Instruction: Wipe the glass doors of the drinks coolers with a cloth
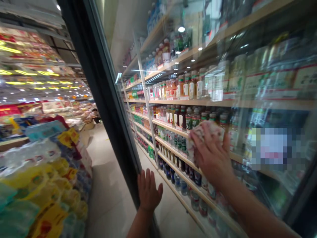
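Note:
My right hand [210, 155] presses a crumpled light cloth [205, 132] flat against the glass door [173, 66] of a drinks cooler. The fingers lie over the cloth and hold it to the pane. My left hand [148, 191] rests open on the door's dark frame edge [109, 109], fingers stretched upward. Behind the glass, shelves [173, 129] carry rows of bottled drinks.
A stack of wrapped packs [42, 178] with yellow tags stands at the left. A tiled aisle [106, 178] runs between it and the cooler. Farther back are more store displays under ceiling lights, and a person [95, 115] far down the aisle.

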Demonstrator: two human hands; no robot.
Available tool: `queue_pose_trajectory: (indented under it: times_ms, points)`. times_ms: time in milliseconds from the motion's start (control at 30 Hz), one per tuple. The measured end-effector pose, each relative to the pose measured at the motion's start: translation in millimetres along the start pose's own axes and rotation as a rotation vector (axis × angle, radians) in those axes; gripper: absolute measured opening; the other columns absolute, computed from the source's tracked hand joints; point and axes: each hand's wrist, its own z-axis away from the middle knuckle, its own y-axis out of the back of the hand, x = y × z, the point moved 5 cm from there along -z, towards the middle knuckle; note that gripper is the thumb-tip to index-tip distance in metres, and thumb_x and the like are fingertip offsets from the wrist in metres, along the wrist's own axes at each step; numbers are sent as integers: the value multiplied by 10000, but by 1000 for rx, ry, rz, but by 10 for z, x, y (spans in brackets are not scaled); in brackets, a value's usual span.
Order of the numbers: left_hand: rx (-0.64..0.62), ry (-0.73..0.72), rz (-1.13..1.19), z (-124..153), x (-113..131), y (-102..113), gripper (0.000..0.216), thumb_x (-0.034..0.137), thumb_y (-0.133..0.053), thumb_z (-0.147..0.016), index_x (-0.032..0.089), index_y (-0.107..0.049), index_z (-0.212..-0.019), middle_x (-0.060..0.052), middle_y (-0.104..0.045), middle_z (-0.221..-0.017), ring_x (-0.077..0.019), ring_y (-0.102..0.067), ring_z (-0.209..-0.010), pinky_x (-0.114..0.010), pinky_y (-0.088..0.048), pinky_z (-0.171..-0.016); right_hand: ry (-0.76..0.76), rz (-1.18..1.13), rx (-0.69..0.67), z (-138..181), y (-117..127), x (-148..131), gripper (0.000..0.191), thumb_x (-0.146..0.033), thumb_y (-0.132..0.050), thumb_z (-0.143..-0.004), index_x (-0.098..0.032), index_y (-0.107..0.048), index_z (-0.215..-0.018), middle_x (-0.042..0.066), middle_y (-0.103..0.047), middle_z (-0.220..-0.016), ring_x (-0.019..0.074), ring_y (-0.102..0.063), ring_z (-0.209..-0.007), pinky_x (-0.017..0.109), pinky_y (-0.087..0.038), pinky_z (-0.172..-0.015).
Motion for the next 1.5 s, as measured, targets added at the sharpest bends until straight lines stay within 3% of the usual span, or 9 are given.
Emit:
queue_pose_trajectory:
  times_ms: [167,300,500,667,833,1033,1133,1333,1500]
  points:
    - [13,-2,3,9,-52,-55,707,269,-494,-966,14,-202,-1558,-204,-192,-1646,-349,-165,-1535,-507,-161,-1269,-253,101,147,123,77,352,697,-213,-451,-987,-103,-148,-1606,290,-375,-1555,379,-292,-1499,643,-273,-1166]
    - [23,-2,9,13,-65,-75,710,266,-506,-960,6,-215,-1553,-211,-204,-1641,-360,-185,-1528,-514,-178,-1265,-125,83,88,160,63,386,733,-226,-459,-980,-127,-104,-1613,266,-403,-1547,366,-352,-1472,634,-297,-1165]
    - [44,17,12,23,-63,-109,713,276,-509,-955,63,-213,-1568,-192,-232,-1636,-341,-205,-1527,-539,-222,-1250,-312,39,179,55,199,654,711,-249,-419,-985,-112,-115,-1613,257,-251,-1624,395,-214,-1524,694,-228,-1174]
    - [41,21,18,15,-57,-107,718,277,-528,-949,63,-228,-1565,-214,-260,-1621,-338,-206,-1526,-526,-227,-1253,-117,65,47,-48,80,368,693,-199,-451,-975,-188,-174,-1610,209,-181,-1658,382,-239,-1519,659,-262,-1178]
    - [46,16,18,14,-41,-76,716,267,-530,-950,46,-228,-1561,-234,-285,-1607,-336,-204,-1527,-517,-216,-1256,-199,3,148,-440,84,182,643,-205,-421,-981,-162,-230,-1593,212,-214,-1651,383,-228,-1522,671,-230,-1184]
    - [49,7,23,-11,-47,-72,714,266,-524,-958,50,-217,-1565,-212,-254,-1627,-316,-195,-1532,-473,-184,-1269,104,-73,78,-584,-248,-731,531,-287,-515,-974,-183,-441,-1490,148,-350,-1614,311,-323,-1486,532,-271,-1214]
    - [70,8,36,-28,-70,-82,707,269,-527,-956,68,-229,-1566,-194,-258,-1630,-304,-199,-1532,-473,-192,-1267,208,-73,45,-513,-315,-873,485,-313,-505,-982,-240,-485,-1461,77,-351,-1624,260,-407,-1429,491,-227,-1240]
    - [91,-5,63,11,-120,-151,744,283,-568,-927,63,-245,-1561,-201,-268,-1621,-322,-224,-1524,-514,-223,-1254,-25,60,-4,-158,-32,6,518,-229,-494,-968,-236,-462,-1485,122,-279,-1648,311,-331,-1486,596,-206,-1221]
    - [87,15,73,58,-144,-220,759,292,-596,-907,100,-264,-1562,-212,-305,-1607,-330,-237,-1521,-545,-243,-1238,-140,153,92,534,177,775,712,-142,-458,-947,-218,-201,-1607,192,-249,-1644,337,-235,-1528,650,-224,-1196]
